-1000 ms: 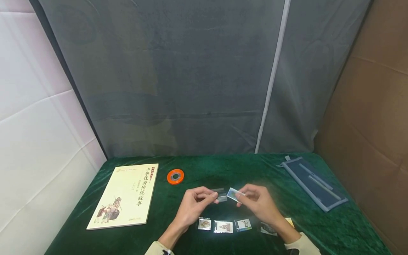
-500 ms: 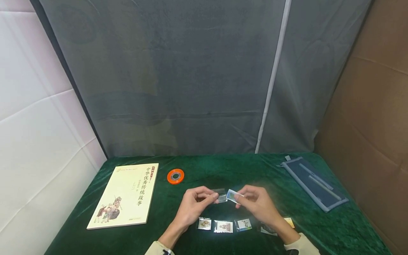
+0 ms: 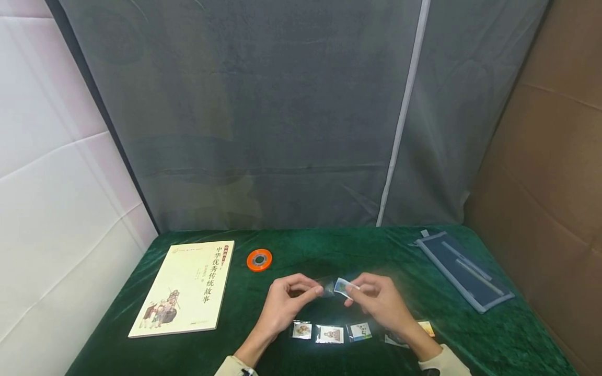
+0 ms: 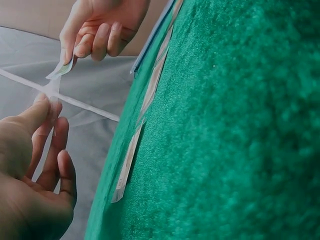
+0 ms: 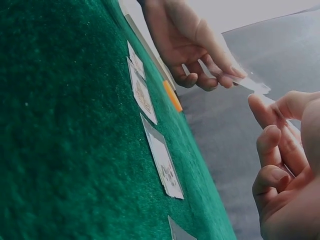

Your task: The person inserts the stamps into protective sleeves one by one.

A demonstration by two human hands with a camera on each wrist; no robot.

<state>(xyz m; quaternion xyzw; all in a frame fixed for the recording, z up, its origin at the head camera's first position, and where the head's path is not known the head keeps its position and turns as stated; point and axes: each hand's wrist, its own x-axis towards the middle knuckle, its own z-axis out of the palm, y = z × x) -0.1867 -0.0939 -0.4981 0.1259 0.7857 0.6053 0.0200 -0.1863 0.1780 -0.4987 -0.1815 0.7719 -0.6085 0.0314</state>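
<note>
My left hand (image 3: 286,302) pinches a small clear plastic sleeve (image 3: 328,288) between thumb and fingers, above the table. Facing it, my right hand (image 3: 379,297) pinches a small white-bordered stamp (image 3: 340,286) with a blue-green picture. The stamp's edge is right at the sleeve's open side; in the left wrist view the stamp (image 4: 62,69) meets the end of the sleeve (image 4: 53,89), and how far it reaches inside I cannot tell. Below the hands, sleeved stamps lie in a row: one on the left (image 3: 301,330), one in the middle (image 3: 330,334) and one further right (image 3: 360,331).
Another sleeve (image 3: 394,338) and a yellow piece (image 3: 427,327) lie partly hidden by my right forearm. A cream book (image 3: 188,287) lies at left, with an orange ring-shaped roll (image 3: 259,260) beyond it. A blue zip pouch (image 3: 463,271) rests on the green cloth at right.
The stamp and sleeve have shifted and tilted slightly against each other, staying close together. Both hands keep their holds and have barely moved.
</note>
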